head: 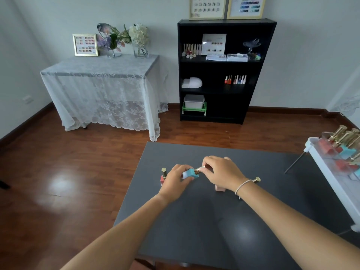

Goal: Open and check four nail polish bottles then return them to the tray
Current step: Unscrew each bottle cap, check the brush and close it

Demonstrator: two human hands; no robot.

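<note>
left hand [174, 181]: grip curled; right hand [220, 173]: pinching, apparently; arms outstretched

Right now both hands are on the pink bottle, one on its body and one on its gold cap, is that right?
Not quite: in the head view it is the blue bottle. The left hand holds its body and the right hand grips its gold cap. The pink bottles stand untouched.

Black bookshelf [226, 69] against far wall; lace-covered table [103, 84] left of it, bearing flower vases [140, 49] and framed chart [85, 44].
</note>
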